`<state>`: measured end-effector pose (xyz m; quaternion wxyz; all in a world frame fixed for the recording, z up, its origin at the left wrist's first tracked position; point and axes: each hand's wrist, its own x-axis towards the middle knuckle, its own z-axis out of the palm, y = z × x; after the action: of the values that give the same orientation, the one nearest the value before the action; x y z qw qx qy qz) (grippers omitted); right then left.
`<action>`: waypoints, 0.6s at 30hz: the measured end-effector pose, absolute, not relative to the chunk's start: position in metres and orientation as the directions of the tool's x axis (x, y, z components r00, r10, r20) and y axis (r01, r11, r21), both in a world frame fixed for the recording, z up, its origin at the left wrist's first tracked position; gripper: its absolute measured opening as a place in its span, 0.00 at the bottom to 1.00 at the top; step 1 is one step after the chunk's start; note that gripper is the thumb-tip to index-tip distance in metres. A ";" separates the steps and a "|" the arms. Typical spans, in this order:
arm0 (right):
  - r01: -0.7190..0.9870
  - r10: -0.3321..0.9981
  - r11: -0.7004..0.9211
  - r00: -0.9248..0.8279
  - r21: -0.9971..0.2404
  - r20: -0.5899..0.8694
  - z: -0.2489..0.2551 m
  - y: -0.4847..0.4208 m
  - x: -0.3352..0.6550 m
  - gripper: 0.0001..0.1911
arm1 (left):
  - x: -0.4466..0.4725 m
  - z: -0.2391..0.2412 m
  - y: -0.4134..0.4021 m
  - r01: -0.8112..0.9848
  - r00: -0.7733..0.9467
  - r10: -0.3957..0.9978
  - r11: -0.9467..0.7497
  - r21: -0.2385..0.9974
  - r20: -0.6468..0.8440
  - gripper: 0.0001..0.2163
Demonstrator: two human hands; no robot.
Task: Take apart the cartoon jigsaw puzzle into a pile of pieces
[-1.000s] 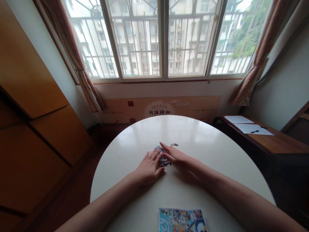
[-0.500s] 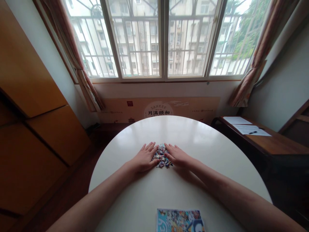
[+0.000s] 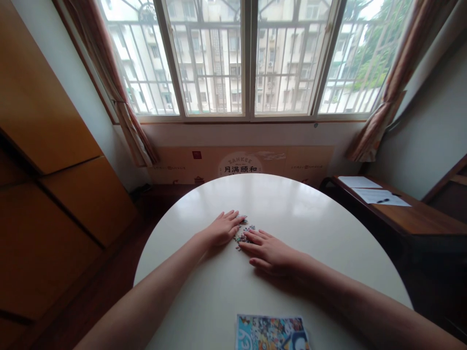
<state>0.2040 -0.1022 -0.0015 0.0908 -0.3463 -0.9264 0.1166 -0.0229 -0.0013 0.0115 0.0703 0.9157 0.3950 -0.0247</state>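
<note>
Small multicoloured jigsaw puzzle pieces [image 3: 242,238] lie in a loose heap on the white round table [image 3: 204,311], partly hidden beneath my fingers. My left hand [image 3: 223,228] rests palm down at the heap's far left side, fingers stretched over some pieces. Nearer to me and to the right, my right hand [image 3: 268,253] lies flat with its fingers spread, the fingertips over the pieces. Neither hand grips anything. At the near edge of the view is a colourful printed picture sheet or box [image 3: 273,333], cut off by the frame.
To the right stands a wooden side table [image 3: 434,218] with white papers [image 3: 381,197] and dark pens on it. Wooden cabinets [image 3: 73,204] rise on the left. Behind the round table, a long printed cardboard box [image 3: 175,165] sits under the barred window.
My right hand has moved toward me and slightly left; my left hand has slid a little away from me. The heap of pieces has been pushed apart and looks more covered.
</note>
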 end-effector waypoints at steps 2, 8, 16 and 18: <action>0.664 0.702 0.692 -0.710 -0.283 0.051 -0.006 -0.100 0.214 0.32 | -0.038 0.012 0.000 0.762 0.648 0.755 -0.640 0.100 -0.101 0.25; 0.800 0.844 0.517 -0.536 -0.304 0.027 -0.014 -0.079 0.232 0.34 | -0.060 0.004 -0.030 0.774 0.632 0.768 -0.622 0.119 -0.102 0.27; 0.596 0.869 0.462 -0.453 -0.657 0.200 -0.019 -0.048 0.194 0.38 | 0.004 -0.005 -0.048 0.799 0.575 0.818 -0.562 0.213 0.002 0.31; 0.588 0.892 0.433 -0.388 -0.683 0.233 -0.019 -0.053 0.203 0.39 | -0.002 -0.002 -0.035 0.846 0.494 0.869 -0.484 0.224 0.014 0.30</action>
<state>0.2028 -0.0534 -0.0193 0.2973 -0.4667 -0.7927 0.2558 -0.0023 -0.0351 -0.0022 0.0940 0.8591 0.4991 0.0627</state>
